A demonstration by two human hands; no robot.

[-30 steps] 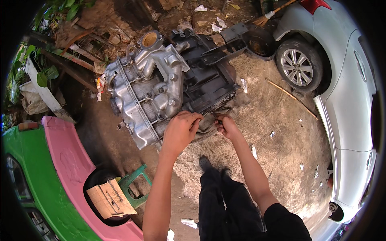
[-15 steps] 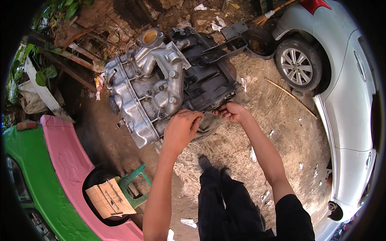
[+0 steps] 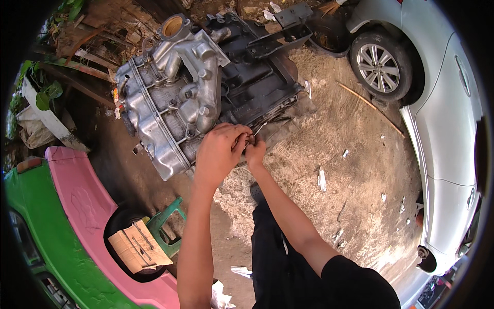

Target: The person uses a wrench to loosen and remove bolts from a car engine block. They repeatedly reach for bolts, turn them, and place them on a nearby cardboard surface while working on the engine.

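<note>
A large car engine (image 3: 206,98) lies on the ground in front of me, silver metal on its left part and black on its right. Both my hands meet at its near edge. My left hand (image 3: 222,149) is closed, with thumb and fingertips pinched together against the engine; whatever they grip is hidden. Right beside those fingertips, my right hand (image 3: 256,153) is closed around a slim silvery metal rod (image 3: 261,128), one end of which sticks out beyond the fingers. The rod's other end is hidden between the hands.
A green and pink vehicle (image 3: 82,201) stands at left, a silver car (image 3: 437,129) at right. Near the green one, cardboard (image 3: 131,255) with thin metal rods rests by a green plastic stool (image 3: 172,226). A black basin (image 3: 329,41) and a stick (image 3: 370,109) lie beyond.
My right hand has moved left along the engine's near edge and now meets my left hand. The silvery rod has come into sight. The whole view has shifted slightly.
</note>
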